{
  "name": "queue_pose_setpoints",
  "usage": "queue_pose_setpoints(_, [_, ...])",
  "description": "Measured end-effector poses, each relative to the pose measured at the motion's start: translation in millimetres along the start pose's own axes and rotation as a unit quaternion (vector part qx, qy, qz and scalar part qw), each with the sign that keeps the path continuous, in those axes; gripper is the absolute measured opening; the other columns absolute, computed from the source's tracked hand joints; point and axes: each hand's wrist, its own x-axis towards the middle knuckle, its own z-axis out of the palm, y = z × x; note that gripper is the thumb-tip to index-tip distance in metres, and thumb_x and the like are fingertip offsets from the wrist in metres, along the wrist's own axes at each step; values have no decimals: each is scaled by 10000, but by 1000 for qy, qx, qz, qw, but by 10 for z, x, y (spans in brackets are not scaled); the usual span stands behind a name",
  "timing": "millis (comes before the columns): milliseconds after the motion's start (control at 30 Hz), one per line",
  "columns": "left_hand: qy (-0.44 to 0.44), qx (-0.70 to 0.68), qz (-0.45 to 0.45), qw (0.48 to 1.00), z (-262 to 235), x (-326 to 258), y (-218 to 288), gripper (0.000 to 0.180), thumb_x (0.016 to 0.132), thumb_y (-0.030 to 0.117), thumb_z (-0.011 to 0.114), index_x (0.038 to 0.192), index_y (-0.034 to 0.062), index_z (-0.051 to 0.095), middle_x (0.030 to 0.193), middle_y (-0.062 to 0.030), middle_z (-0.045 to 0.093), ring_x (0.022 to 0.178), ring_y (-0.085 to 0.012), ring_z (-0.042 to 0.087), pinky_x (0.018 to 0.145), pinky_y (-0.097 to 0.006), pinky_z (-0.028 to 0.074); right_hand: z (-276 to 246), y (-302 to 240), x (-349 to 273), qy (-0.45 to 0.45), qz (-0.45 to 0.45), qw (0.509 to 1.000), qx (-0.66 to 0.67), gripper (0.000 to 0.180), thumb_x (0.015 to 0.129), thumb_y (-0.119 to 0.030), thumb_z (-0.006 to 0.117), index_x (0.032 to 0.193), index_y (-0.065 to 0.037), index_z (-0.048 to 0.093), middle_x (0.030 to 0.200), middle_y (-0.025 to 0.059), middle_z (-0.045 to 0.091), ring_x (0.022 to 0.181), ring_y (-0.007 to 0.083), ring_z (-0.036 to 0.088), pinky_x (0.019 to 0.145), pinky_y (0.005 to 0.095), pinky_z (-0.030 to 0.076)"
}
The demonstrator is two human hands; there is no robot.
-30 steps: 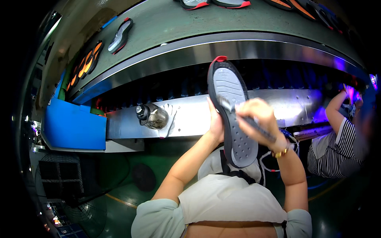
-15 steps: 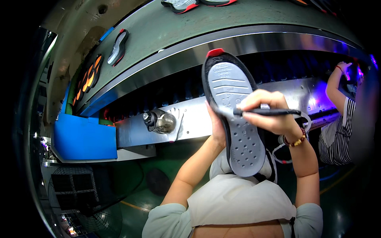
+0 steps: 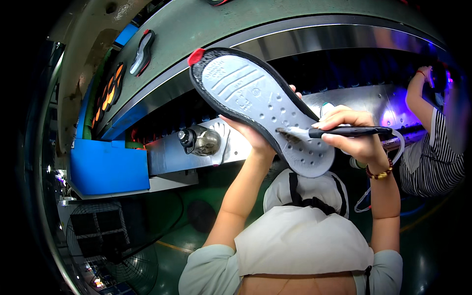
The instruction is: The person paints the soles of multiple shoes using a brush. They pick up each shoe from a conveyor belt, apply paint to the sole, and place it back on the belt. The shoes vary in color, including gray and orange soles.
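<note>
A shoe sole [image 3: 246,96], grey inside with a black rim and a red tip, is held up tilted, its tip toward the upper left. My left hand [image 3: 254,140] grips it from underneath; fingertips show past its far edge. In my right hand [image 3: 355,137] is a black-handled brush [image 3: 349,131], held like a pen. A pale tube runs from the handle's rear end. The bristles touch the sole's grey surface, near its perforated wider end, beside a dark streak.
Beyond a metal edge, a green conveyor belt [image 3: 196,37] carries another sole [image 3: 143,53] and orange-and-black soles [image 3: 110,91]. A bottle [image 3: 202,141] stands on the metal ledge [image 3: 167,156]. At left are a blue panel [image 3: 108,167] and a fan [image 3: 110,236]. Another person's arm [image 3: 418,101] is at right.
The sole has turned counterclockwise, its red tip swinging left and its other end rising. My right hand has moved slightly right, and the brush has shifted toward the sole's perforated end.
</note>
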Motion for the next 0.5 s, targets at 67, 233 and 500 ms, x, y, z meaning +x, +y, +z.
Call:
queue_pose_setpoints(67, [-23, -4, 25, 999, 11, 43, 38, 1059, 602, 823, 275, 1271, 2, 252, 1200, -245, 387, 1046, -365, 451, 893, -441, 378, 54, -17, -48, -58, -40, 997, 21, 174, 635, 27, 656, 800, -20, 630, 822, 110, 631, 775, 194, 593, 720, 278, 452])
queue_pose_setpoints(233, [-57, -25, 59, 996, 4, 78, 161, 1055, 614, 799, 330, 1294, 4, 200, 1228, -259, 345, 1066, -377, 436, 902, -455, 372, -40, -63, -145, -71, -7, 994, 81, 187, 627, 31, 660, 803, -26, 636, 829, 75, 640, 812, 161, 562, 740, 278, 430])
queue_pose_setpoints(500, [-64, -15, 68, 996, 47, 158, 237, 1082, 604, 813, 310, 1284, -22, 202, 1217, -273, 347, 1069, -376, 434, 908, -445, 371, -113, 203, -217, -81, 40, 972, 217, 206, 607, 31, 663, 809, -3, 645, 853, 111, 642, 859, 167, 519, 825, 285, 389])
